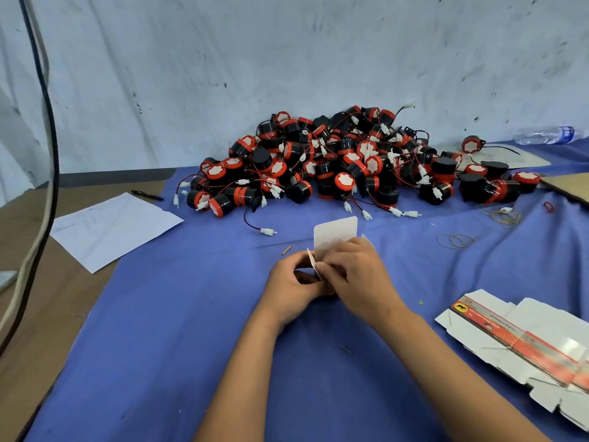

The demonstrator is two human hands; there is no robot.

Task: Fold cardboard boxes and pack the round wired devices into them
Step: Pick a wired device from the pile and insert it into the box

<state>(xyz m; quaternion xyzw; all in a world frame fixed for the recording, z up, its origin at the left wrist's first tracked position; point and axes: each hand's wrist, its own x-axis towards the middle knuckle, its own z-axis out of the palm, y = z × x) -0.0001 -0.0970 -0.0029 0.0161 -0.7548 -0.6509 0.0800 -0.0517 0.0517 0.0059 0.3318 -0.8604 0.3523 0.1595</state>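
Observation:
A small white cardboard box (335, 233) stands between my hands at the middle of the blue cloth, its rounded top flap upright. My left hand (291, 283) grips the box's left side, where a side flap sticks out. My right hand (357, 269) curls over its right side and front, with fingers on the flaps. The box's body is mostly hidden by both hands. Behind it lies a big heap of round black-and-red wired devices (344, 161) with white connectors. A stack of flat printed box blanks (522, 339) lies at the right.
A white paper sheet (111, 228) and a black pen (146, 195) lie at the left. Rubber bands (455, 240) and a plastic bottle (548, 134) are at the right. Cables (44, 154) hang at the far left. A cardboard piece (567, 185) juts in at the right edge.

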